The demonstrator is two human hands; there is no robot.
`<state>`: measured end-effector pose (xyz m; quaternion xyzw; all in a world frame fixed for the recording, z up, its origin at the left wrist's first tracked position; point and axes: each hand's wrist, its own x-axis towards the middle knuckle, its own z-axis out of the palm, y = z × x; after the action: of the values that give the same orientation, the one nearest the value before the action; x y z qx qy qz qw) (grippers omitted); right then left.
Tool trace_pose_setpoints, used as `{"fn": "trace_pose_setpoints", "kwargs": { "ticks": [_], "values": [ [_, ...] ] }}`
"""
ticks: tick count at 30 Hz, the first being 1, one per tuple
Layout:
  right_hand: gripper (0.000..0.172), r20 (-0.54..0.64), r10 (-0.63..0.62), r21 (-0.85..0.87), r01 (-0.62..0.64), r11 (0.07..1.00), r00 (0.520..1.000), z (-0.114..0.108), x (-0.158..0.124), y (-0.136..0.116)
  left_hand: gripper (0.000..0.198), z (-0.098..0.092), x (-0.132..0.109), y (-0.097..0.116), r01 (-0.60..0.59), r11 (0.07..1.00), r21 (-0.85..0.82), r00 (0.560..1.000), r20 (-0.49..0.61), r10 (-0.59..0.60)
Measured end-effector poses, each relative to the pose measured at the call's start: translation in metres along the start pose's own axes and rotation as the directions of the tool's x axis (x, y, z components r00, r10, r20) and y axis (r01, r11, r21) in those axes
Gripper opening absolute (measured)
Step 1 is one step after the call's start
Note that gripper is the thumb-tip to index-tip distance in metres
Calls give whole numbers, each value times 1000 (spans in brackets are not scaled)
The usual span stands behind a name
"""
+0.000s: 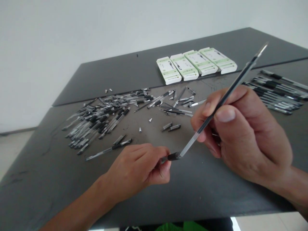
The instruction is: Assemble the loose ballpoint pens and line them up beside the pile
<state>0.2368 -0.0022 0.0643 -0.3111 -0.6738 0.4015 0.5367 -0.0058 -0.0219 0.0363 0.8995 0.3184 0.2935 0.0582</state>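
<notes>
Head view: your right hand (250,134) pinches a slender clear plastic ink refill (231,89) filled with black, between thumb and fingers, its metallic tip slanting up and away. Your left hand (141,163) is closed in a fist around a clear plastic pen barrel with a ribbed black grip (174,156), the grip's end poking out to the right. The refill's clear tail meets that end at an angle, in front of you and above the table. You seem to be joining the two parts, though one instant cannot rule out drawing them apart; seating the refill would call for bringing both onto one line, then a straight, gentle push.

Count one refill and one barrel in your grip. Beyond lie two clear and black pen caps (170,126) side by side, and two small silvery cone tips (150,120) nearer the middle, with two more farther left. The heap of clear and black pen parts (96,122) overlaps too much to count, as does the bundle of black-gripped pens (276,93) at right. Four white-and-green cardboard boxes (190,65) form a row across the dark grey table (204,192).
</notes>
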Motion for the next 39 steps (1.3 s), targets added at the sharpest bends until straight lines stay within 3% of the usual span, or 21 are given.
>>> {"fn": "trace_pose_setpoints", "kwargs": {
  "ticks": [14, 19, 22, 25, 28, 32, 35, 37, 39],
  "values": [
    [11, -34, -41, -133, 36, 990, 999, -1, 0, 1, 17, 3, 3, 3, 30, 999, -32, 999, 12, -30],
    [8, -22, -67, -102, 64, 993, 998, -2, 0, 4, 14, 3, 4, 6, 98, 982, -159, 995, 22, -96],
    [4, 57, -44, -165, 53, 985, 997, -3, 1, 4, 11, 1, 6, 8, 160, 955, -249, 987, 32, -157],
    [2, 214, 4, -303, 63, 951, 977, -4, 3, 3, 11, -1, 8, 9, 196, 934, -298, 980, 27, -197],
    [3, 292, 29, -318, 68, 946, 956, -8, 6, 4, 13, 0, 7, 9, 212, 921, -328, 977, 39, -211],
    [29, 152, 22, -326, 29, 945, 988, -21, 10, 14, 9, 6, 2, 8, 210, 922, -325, 978, 50, -205],
    [27, -5, -10, -464, 6, 886, 1000, -33, 16, 26, 8, 10, 0, 9, 201, 924, -324, 980, 65, -190],
    [20, 9, -40, -557, 38, 829, 999, -37, 22, 33, 9, 11, 0, 11, 200, 921, -334, 980, 89, -180],
    [18, 134, -50, -599, 122, 791, 990, -36, 31, 39, 8, 12, 0, 13, 184, 919, -349, 982, 98, -160]
  ]
}}
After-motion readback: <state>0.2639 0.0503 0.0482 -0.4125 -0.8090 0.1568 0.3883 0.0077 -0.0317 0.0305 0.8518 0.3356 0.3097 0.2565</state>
